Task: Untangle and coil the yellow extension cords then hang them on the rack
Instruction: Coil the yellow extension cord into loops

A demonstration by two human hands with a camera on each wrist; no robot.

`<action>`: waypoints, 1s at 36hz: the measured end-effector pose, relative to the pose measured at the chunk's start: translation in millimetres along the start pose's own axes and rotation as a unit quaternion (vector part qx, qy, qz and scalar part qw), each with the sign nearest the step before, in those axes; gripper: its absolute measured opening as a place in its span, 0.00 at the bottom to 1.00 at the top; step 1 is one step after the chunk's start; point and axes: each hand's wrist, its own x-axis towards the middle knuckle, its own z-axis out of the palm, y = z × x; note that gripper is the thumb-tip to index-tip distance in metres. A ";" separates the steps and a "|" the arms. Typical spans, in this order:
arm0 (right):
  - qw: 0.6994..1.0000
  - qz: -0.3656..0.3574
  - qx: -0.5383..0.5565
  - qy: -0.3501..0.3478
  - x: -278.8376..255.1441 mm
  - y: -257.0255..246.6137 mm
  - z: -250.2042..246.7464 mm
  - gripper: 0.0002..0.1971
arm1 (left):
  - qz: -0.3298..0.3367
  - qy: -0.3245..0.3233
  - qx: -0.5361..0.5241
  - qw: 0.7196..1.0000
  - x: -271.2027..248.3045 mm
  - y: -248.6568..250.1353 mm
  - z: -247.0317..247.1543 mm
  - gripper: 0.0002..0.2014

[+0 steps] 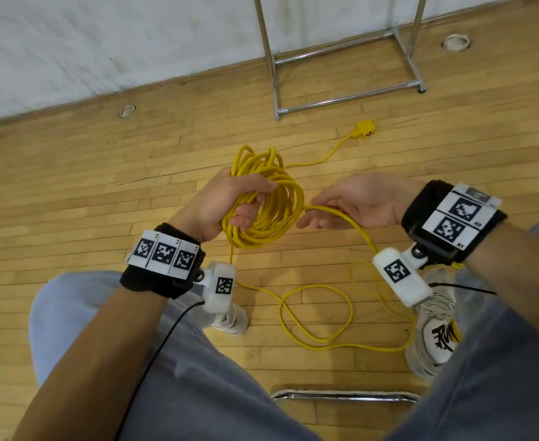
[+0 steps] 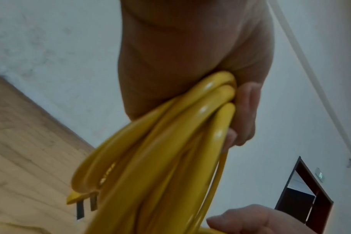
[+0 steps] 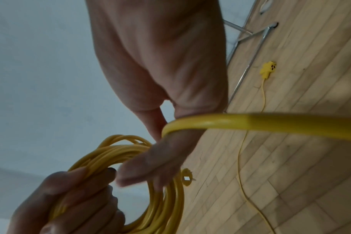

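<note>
Coils of yellow extension cord (image 1: 263,198) sit gripped in the left hand (image 1: 230,202); the right hand (image 1: 357,202), fingers loosely extended, guides a loose strand, its socket end (image 1: 364,129) lying near the rack (image 1: 341,52).

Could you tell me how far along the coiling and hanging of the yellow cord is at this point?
Partly done. The left hand grips a coil of many loops. In hand: the right hand feeds the next strand towards it over relaxed fingers. Left: slack cord looped on the floor, the socket end near the rack, and hanging; nothing visibly hangs there yet.
</note>
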 end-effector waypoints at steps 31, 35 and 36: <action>0.779 -0.146 -0.535 0.292 10.4 -0.3 -13.6 0.25 | 0.011 0.052 0.112 0.992 -5.3 1.1 5.2 0.17; 0.815 -0.143 -0.491 0.271 9.0 -1.5 -15.1 0.26 | -0.002 0.038 0.135 0.990 -3.5 0.0 12.6 0.16; 0.851 -0.143 -0.445 0.241 8.6 -1.9 -14.9 0.23 | -0.006 0.040 0.144 0.989 -2.6 -1.4 14.6 0.15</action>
